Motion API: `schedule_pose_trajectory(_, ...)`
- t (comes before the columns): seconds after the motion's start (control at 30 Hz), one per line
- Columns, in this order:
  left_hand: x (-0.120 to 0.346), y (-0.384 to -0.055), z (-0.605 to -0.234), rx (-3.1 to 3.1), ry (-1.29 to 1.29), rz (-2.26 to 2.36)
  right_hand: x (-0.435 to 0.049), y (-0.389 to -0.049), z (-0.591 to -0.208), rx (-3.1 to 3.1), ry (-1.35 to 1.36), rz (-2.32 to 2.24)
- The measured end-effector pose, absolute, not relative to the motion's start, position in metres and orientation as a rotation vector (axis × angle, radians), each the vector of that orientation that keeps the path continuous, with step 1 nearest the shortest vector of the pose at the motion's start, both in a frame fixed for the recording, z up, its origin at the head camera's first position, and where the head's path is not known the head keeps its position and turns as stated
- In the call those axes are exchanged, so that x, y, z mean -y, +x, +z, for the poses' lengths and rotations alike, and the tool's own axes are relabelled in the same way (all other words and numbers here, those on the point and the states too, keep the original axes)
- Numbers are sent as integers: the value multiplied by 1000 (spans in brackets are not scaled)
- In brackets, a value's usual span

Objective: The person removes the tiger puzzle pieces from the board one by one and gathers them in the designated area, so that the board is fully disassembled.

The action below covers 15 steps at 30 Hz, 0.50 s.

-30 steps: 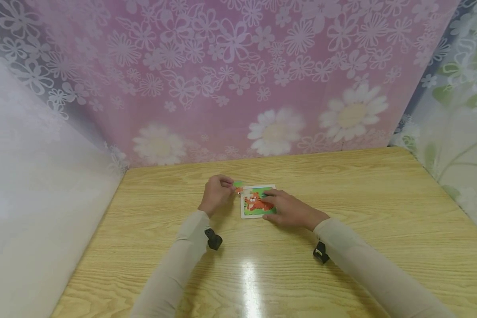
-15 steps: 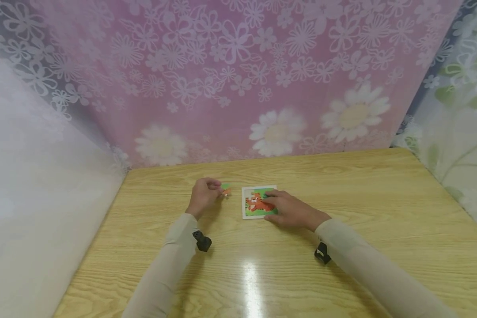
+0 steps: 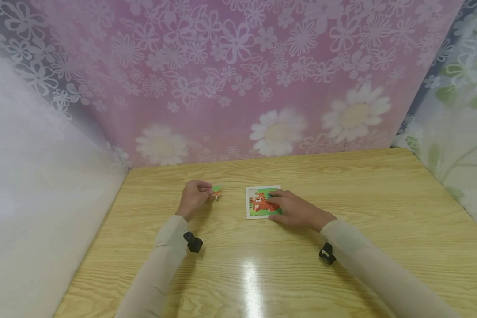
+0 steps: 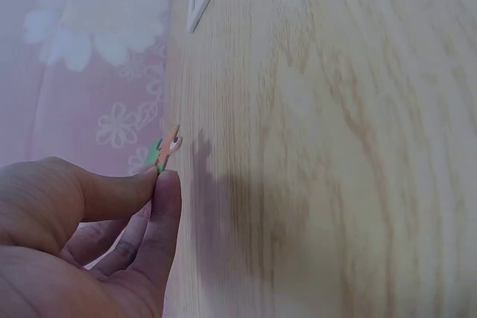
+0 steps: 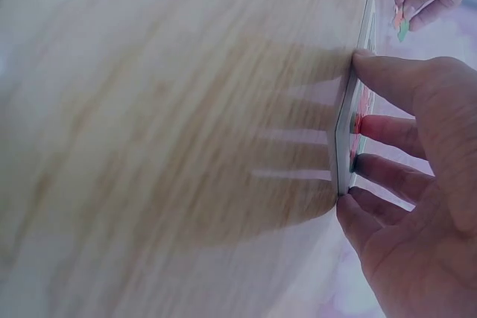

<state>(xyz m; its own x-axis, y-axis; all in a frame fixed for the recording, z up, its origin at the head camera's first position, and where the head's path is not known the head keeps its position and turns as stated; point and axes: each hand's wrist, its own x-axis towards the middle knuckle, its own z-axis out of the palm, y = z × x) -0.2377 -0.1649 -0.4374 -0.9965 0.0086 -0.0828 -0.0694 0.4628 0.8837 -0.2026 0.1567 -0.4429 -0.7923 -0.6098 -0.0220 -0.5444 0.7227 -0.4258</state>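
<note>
My left hand (image 3: 194,197) pinches a small jigsaw piece (image 3: 216,192) between thumb and fingertips, a little above the table. In the left wrist view the piece (image 4: 167,150) shows green and orange with an eye-like spot. To its right lies a white-framed jigsaw puzzle (image 3: 258,216) of an orange tiger on green, with a pale gap at its upper left. My right hand (image 3: 298,210) holds the puzzle's right side. The right wrist view has the thumb at one edge of the puzzle (image 5: 344,135), middle fingers on the picture and another finger near the corner.
A wood-grain table (image 3: 238,251) carries the puzzle. Behind it hangs a pink floral cloth (image 3: 222,115), with pale coverings (image 3: 43,198) at the sides. Black cameras (image 3: 192,242) are strapped to both wrists.
My left hand has carried the piece leftward, away from the puzzle's upper left corner. The right hand stays on the puzzle, and both have shifted slightly right.
</note>
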Motion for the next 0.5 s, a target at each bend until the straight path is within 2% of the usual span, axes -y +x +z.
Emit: schedule_pose_trajectory(0.5, 177, -235, -440, -2612, -111, 1573, -160, -202, -445, -2747, -938, -665)
